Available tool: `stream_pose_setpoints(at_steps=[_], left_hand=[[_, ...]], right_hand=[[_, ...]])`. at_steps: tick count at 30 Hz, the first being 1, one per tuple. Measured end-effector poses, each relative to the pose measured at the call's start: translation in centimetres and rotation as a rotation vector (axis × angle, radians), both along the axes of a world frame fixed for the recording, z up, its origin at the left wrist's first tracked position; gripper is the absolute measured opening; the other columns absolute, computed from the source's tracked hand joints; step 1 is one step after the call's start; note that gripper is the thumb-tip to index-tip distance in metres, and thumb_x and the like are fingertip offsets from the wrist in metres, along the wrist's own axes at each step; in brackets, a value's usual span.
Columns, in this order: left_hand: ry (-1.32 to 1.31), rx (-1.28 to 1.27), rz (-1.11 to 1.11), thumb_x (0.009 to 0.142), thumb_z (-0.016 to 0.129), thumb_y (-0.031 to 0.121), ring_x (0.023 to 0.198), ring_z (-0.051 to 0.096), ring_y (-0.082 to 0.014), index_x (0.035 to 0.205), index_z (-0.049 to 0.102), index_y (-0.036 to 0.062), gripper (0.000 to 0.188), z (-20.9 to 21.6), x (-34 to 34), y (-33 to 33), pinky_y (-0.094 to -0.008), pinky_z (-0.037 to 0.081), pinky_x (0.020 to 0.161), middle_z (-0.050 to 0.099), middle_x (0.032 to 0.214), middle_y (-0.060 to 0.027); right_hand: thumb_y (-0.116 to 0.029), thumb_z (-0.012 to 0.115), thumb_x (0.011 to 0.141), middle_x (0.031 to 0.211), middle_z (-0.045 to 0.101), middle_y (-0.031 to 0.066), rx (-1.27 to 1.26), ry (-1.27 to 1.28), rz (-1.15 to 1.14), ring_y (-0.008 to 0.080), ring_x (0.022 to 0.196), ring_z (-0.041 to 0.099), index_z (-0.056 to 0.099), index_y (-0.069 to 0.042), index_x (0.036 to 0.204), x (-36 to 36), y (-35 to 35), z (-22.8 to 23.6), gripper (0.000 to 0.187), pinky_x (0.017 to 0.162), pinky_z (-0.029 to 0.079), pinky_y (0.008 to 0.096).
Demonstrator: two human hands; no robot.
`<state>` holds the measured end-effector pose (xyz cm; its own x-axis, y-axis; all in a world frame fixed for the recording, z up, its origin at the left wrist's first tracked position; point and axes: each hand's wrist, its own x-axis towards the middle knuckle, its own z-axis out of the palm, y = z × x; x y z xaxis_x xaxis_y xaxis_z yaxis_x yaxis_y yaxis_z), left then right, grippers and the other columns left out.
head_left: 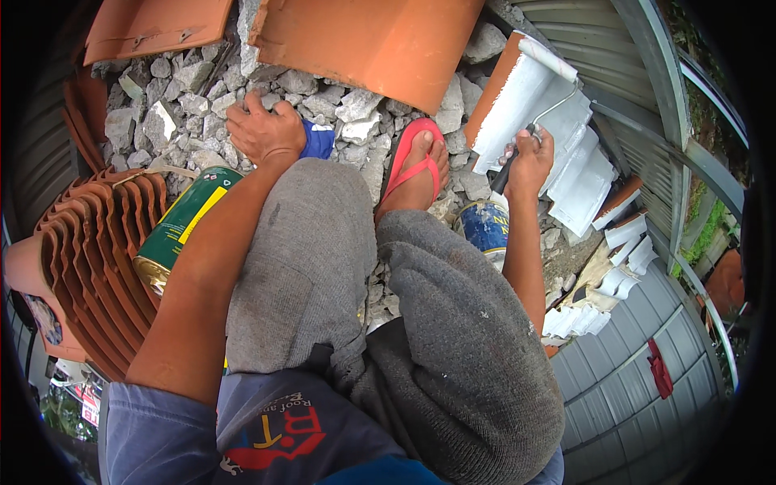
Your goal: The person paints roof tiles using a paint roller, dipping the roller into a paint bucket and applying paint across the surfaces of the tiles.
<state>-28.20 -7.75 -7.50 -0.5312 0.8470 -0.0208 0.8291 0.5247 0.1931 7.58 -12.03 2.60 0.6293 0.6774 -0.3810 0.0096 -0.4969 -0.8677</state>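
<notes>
My right hand (529,162) is closed round the dark handle of a paint roller (550,61). Its white sleeve lies against the upper part of a terracotta roof tile (521,101), most of whose face is coated white; a strip along its left edge is bare orange. Over the grey rubble (194,77) at the left, my left hand (263,129) rests with fingers bent and apart, their tips partly hidden among the stones. Beside that wrist is a crumpled blue piece (318,139), its kind unclear. Below my right hand stands a blue can (485,226), partly hidden by my forearm.
Stacked terracotta tiles (97,250) and a green can (190,218) are at my left. Large orange tiles (372,40) lie ahead. More white-coated tiles (582,190) lean along the metal railing (663,73) at right. My foot in a red flip-flop (416,166) stands on the rubble.
</notes>
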Motion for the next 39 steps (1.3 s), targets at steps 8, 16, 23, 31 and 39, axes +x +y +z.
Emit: stream_pose_setpoints(at_steps=[8,16,23,31,39], left_hand=[[0.021,0.026,-0.007,0.080,0.060,0.030,0.113,0.052,-0.0368,0.120,0.065,0.0128,0.044,-0.5,-0.2,-0.2,-0.0499,0.043,0.098,0.051,0.122,-0.0187],[0.025,0.020,-0.013,0.079,0.061,0.030,0.111,0.053,-0.0366,0.121,0.066,0.0132,0.045,-0.3,-0.1,-0.2,-0.0492,0.043,0.097,0.052,0.121,-0.0180],[0.028,0.036,-0.016,0.079,0.061,0.030,0.111,0.053,-0.0363,0.120,0.066,0.0139,0.044,-0.4,-0.2,-0.1,-0.0491,0.043,0.097,0.052,0.121,-0.0178],[0.049,0.047,-0.007,0.079,0.061,0.030,0.112,0.053,-0.0367,0.120,0.066,0.0144,0.045,-0.8,-0.5,-0.2,-0.0493,0.043,0.097,0.052,0.121,-0.0176],[-0.001,0.021,-0.006,0.079,0.061,0.031,0.112,0.052,-0.0371,0.120,0.066,0.0157,0.044,-0.4,-0.1,-0.1,-0.0492,0.043,0.097,0.052,0.121,-0.0178]], right_hand=[[-0.006,0.059,0.101,0.090,0.060,0.0061,-0.075,-0.024,-0.065,0.0100,0.060,0.053,0.045,0.001,0.134,-4.8,-14.1,-1.4,0.037,0.048,0.044,0.0256],[-0.010,0.067,0.097,0.080,0.058,0.0003,-0.063,-0.152,-0.062,0.0074,0.062,0.050,0.048,-0.003,0.128,-5.4,-22.6,-4.4,0.037,0.055,0.042,0.0258],[-0.004,0.058,0.099,0.095,0.058,0.0062,-0.061,-0.003,-0.053,0.0093,0.069,0.054,0.047,-0.001,0.132,-5.3,-11.3,-2.8,0.035,0.057,0.044,0.0237],[-0.009,0.063,0.099,0.103,0.060,0.0086,-0.104,-0.331,0.068,0.0107,0.075,0.058,0.047,-0.001,0.134,-4.6,-17.0,-7.2,0.039,0.064,0.048,0.0250],[-0.012,0.068,0.097,0.096,0.061,0.0035,-0.058,-0.318,-0.009,0.0083,0.073,0.056,0.050,-0.003,0.134,-5.3,-24.3,-7.5,0.042,0.063,0.047,0.0242]])
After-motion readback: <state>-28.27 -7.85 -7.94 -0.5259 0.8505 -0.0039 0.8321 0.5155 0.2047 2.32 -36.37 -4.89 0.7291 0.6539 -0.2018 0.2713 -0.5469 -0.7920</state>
